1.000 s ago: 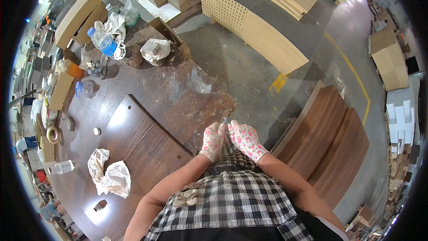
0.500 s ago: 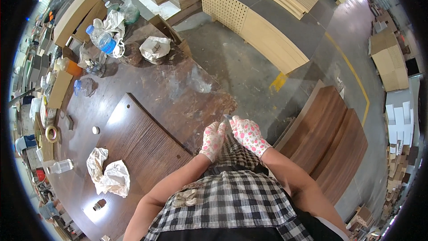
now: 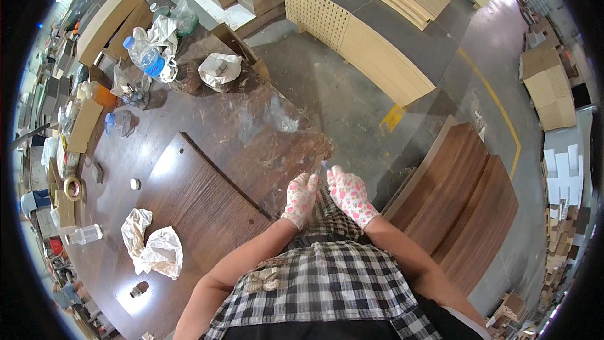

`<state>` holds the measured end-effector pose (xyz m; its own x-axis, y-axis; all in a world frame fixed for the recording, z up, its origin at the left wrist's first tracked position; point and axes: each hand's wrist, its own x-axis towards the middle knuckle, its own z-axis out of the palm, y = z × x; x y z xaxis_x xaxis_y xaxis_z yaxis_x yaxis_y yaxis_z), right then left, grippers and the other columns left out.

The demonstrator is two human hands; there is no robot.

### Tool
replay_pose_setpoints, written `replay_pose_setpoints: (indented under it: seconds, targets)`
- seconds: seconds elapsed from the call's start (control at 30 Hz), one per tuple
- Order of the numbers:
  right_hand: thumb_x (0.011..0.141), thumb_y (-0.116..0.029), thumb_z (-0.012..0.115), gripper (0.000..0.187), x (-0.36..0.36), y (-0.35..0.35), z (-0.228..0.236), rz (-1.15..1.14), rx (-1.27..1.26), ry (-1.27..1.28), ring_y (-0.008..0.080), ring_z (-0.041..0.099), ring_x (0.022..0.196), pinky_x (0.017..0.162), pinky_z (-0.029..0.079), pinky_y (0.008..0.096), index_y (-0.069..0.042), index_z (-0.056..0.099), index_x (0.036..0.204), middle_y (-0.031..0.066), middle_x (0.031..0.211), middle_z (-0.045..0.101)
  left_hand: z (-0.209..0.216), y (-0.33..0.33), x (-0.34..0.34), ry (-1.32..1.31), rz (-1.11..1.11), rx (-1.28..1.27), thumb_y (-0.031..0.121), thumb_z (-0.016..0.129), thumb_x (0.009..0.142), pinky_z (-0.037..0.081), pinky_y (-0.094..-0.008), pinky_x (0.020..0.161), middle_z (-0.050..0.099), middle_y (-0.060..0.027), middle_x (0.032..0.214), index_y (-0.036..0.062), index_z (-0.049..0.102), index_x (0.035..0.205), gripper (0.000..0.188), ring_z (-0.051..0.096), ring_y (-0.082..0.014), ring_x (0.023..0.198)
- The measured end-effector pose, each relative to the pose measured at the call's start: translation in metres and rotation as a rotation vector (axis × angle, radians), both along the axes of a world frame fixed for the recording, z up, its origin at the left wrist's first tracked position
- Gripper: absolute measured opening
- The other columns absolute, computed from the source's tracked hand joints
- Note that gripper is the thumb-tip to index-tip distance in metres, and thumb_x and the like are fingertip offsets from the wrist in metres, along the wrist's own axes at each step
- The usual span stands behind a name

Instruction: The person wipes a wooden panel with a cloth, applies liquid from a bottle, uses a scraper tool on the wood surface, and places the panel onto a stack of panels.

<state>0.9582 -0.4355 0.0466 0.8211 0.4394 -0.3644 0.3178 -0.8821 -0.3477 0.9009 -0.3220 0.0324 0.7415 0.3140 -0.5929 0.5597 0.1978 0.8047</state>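
Head view, right hand [image 3: 350,198] holding blurred item [image 3: 325,165], now farther from left hand [image 3: 300,200]

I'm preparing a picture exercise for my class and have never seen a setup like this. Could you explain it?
There is no machine: these are a person's own left hand and right hand, in flower-patterned gloves. Every picture comes from a camera on the person's head, looking down; its fisheye lens bends straight edges. On the brown table lie a wood-grain panel, crumpled white cloth and a tape roll. The right fingers seem to hold a small slim item, too blurred to name; whether the left hand holds anything, I cannot tell.
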Motion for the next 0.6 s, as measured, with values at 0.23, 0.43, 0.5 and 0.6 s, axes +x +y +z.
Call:
replay_pose_setpoints:
  seconds: [0.23,0.43,0.5,0.6]
  targets:
    - [0.092,-0.023,0.045,0.021,0.002,0.009,-0.001,-0.095,0.082,-0.033,0.0291,0.063,0.063,0.060,0.048,0.0424,-0.005,0.054,0.088,0.0104,0.066,0.063,-0.013,0.000,-0.004,-0.046,0.004,0.003,0.017,0.050,0.092,0.038,-0.0273,0.048,0.052,-0.0029,0.059,-0.0015,0.056,0.079,0.023,0.046,-0.0090,0.050]
    - [0.094,-0.026,0.040,0.027,0.001,0.022,0.004,-0.066,0.003,0.068,0.0326,0.063,0.073,0.066,0.048,0.0450,-0.004,0.054,0.095,0.0153,0.072,0.064,-0.020,0.000,-0.005,-0.129,-0.010,0.080,0.020,0.049,0.094,0.037,-0.0250,0.045,0.053,-0.0010,0.059,0.0005,0.055,0.082,0.023,0.047,-0.0095,0.049]
    - [0.094,-0.026,0.039,0.028,0.001,0.021,0.005,-0.057,0.026,0.074,0.0339,0.063,0.074,0.067,0.048,0.0457,-0.003,0.054,0.095,0.0164,0.072,0.064,-0.024,0.001,-0.006,-0.143,-0.016,0.096,0.019,0.049,0.094,0.036,-0.0251,0.045,0.052,-0.0005,0.058,0.0010,0.054,0.082,0.022,0.047,-0.0093,0.048]
    - [0.094,-0.027,0.039,0.028,0.004,0.016,-0.001,-0.081,0.079,0.092,0.0338,0.063,0.074,0.067,0.048,0.0462,-0.003,0.054,0.095,0.0161,0.073,0.064,-0.005,0.003,-0.001,-0.043,-0.018,0.019,0.019,0.049,0.093,0.036,-0.0251,0.045,0.051,0.0001,0.057,0.0018,0.054,0.082,0.022,0.045,-0.0089,0.048]
